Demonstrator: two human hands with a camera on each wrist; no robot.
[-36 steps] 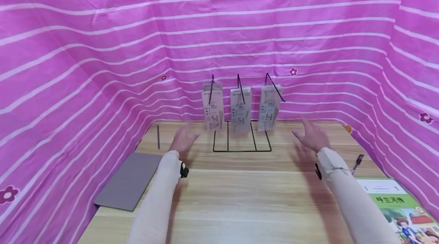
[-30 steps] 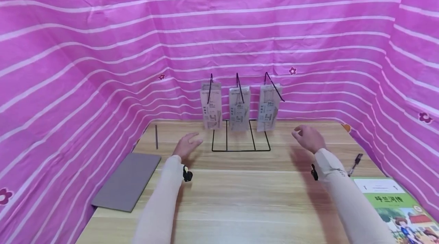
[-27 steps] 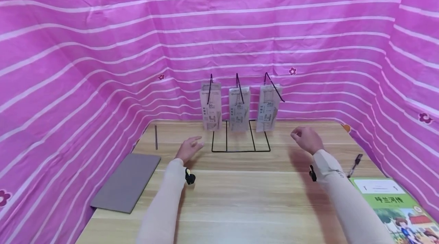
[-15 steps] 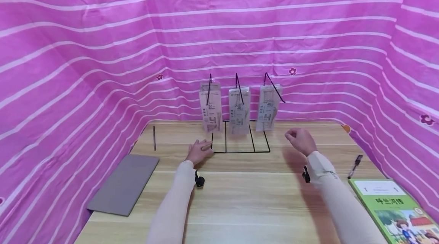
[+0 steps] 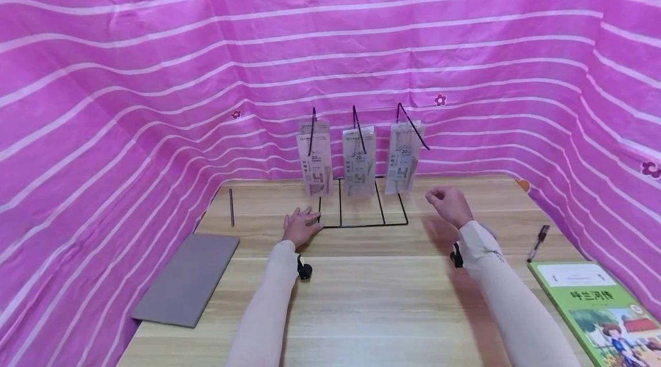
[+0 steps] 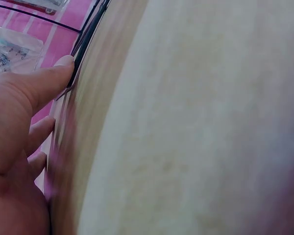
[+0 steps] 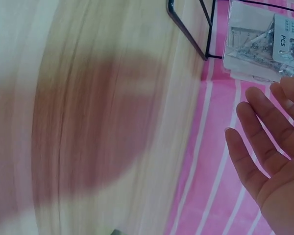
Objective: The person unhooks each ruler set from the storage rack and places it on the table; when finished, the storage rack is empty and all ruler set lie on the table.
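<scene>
Wire rack (image 5: 361,206) sits at the far middle of the tabletop (image 5: 372,298), three clear packets hanging from its hooks, and the left hand (image 5: 301,225) is flat on the wood with fingers straight, its thumb tip touching the rack's black base wire at the near left corner; the left wrist view confirms that contact, thumb against wire (image 6: 85,41). The right hand (image 5: 448,205) hovers off the rack's right side, nothing in it; from the head camera the fingers look loosely curled, while the right wrist view shows them fairly straight and relaxed (image 7: 264,147), so call it empty and slack. The right packet (image 5: 404,157) is the one nearest that hand, the middle packet (image 5: 358,162) and left packet (image 5: 315,156) hanging just beside it. To do this well, I'd judge the left hand should keep its weight low on the base wire so the light frame can't tip or slide, and the right should come in level at a packet's lower edge, lifting it up and along the hook instead of tugging downward. Compared with a little over a second ago, both hands have dropped: the left was raised near the left packet and is now down at the base, and the right has pulled in from an open spread to a softer, lower pose. Off to the sides, a grey board (image 5: 186,278), a thin rod (image 5: 232,207), a pen (image 5: 538,236) and a green book (image 5: 599,309) lie untouched.
</scene>
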